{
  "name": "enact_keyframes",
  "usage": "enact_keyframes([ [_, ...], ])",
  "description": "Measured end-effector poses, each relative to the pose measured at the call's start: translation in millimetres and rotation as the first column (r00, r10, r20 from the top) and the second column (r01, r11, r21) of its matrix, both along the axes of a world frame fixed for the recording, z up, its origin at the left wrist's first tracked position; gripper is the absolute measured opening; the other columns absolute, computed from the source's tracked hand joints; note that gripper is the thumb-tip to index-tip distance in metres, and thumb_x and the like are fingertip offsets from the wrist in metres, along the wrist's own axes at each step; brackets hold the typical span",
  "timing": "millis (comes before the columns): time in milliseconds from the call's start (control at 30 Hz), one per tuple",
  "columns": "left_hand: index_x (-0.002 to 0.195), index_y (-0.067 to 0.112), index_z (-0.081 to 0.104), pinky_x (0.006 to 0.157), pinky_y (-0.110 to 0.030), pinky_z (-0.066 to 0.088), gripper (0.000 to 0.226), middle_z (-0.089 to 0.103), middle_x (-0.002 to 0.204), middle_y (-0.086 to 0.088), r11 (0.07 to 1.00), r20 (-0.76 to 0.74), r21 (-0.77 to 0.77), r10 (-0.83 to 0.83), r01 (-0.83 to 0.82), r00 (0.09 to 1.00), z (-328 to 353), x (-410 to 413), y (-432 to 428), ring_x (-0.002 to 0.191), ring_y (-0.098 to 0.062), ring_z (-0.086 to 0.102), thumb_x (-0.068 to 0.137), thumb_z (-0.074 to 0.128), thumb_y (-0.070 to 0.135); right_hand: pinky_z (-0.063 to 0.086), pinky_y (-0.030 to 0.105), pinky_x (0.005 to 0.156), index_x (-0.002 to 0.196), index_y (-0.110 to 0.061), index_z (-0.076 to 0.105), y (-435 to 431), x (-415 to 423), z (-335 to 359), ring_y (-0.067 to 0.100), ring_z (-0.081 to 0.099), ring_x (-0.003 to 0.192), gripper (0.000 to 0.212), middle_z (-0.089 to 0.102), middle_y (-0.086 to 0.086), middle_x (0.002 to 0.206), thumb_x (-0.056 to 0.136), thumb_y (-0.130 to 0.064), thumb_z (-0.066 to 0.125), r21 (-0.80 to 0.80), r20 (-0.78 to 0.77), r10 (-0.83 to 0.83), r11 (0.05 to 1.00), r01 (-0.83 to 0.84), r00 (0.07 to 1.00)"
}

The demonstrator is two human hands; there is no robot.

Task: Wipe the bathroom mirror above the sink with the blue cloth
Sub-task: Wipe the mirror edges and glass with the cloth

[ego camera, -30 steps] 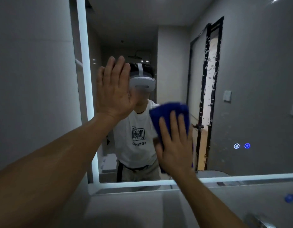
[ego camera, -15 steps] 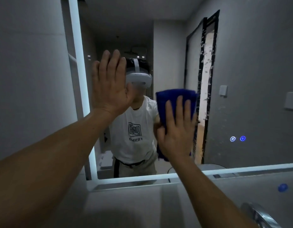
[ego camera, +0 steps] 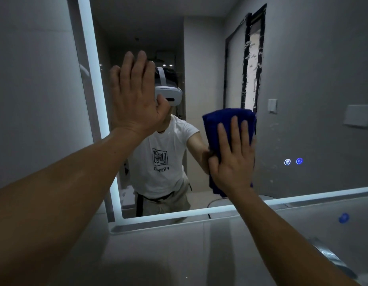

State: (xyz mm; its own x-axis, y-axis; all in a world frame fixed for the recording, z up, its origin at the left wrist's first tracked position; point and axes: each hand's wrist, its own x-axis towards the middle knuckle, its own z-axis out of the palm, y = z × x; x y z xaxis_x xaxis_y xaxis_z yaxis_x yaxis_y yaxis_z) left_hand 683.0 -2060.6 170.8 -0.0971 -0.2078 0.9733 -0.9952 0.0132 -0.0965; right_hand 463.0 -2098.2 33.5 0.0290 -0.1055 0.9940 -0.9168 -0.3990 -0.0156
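Observation:
The lit-edged bathroom mirror [ego camera: 323, 79] fills the wall ahead. A folded blue cloth [ego camera: 220, 122] lies flat against the glass at centre right. My right hand [ego camera: 234, 159] presses on the cloth with straight, spread fingers, and the cloth sticks out above and below the palm. My left hand [ego camera: 135, 96] lies flat on the mirror near its left edge, fingers straight and pointing up. The glass reflects a person in a white T-shirt wearing a headset.
Two small glowing touch buttons [ego camera: 293, 161] sit on the mirror to the right of the cloth. A chrome tap [ego camera: 331, 259] shows at the lower right, with a small blue object [ego camera: 343, 217] on the ledge below the mirror. Grey wall runs along the left.
My right hand has slid the cloth to the right and slightly upward across the glass. My left hand has stayed flat on the mirror.

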Motion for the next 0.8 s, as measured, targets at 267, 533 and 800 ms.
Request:
enact_keyframes([
  [267, 0.147, 0.009, 0.04, 0.121, -0.054, 0.014, 0.067, 0.031, 0.159, -0.015, 0.998, 0.012, -0.039, -0.051, 0.052, 0.999, 0, 4, -2, 0.148, -0.037, 0.023, 0.09, 0.04, 0.043, 0.012, 0.054, 0.121, 0.158, -0.029, 0.013, 0, -5, -133, 0.03, 0.013, 0.151, 0.084, 0.009, 0.003, 0.166, 0.085, -0.031, 0.054, 0.02, -0.298, 0.001, 1.0, 0.005, 0.955],
  [533, 0.151, 0.009, 0.032, 0.121, -0.054, 0.01, 0.067, 0.024, 0.162, -0.016, 0.999, 0.027, -0.016, 0.042, -0.042, 0.999, -2, -1, -1, 0.15, -0.037, 0.017, 0.093, 0.032, 0.042, 0.005, 0.051, 0.121, 0.156, -0.018, 0.022, -3, -10, 48, 0.032, 0.006, 0.151, 0.077, 0.014, 0.013, 0.164, 0.085, -0.03, 0.047, 0.066, 0.188, -0.012, 0.998, 0.0, 0.982],
  [800, 0.147, 0.007, 0.036, 0.12, -0.053, 0.014, 0.065, 0.03, 0.158, -0.018, 0.997, 0.031, -0.049, 0.066, -0.064, 0.997, -3, -1, -4, 0.147, -0.038, 0.023, 0.091, 0.044, 0.037, 0.012, 0.057, 0.12, 0.154, -0.02, 0.026, -8, -28, -81, 0.034, 0.015, 0.15, 0.075, 0.012, 0.01, 0.165, 0.088, -0.03, 0.06, 0.033, -0.231, 0.029, 0.999, -0.022, 0.973],
])
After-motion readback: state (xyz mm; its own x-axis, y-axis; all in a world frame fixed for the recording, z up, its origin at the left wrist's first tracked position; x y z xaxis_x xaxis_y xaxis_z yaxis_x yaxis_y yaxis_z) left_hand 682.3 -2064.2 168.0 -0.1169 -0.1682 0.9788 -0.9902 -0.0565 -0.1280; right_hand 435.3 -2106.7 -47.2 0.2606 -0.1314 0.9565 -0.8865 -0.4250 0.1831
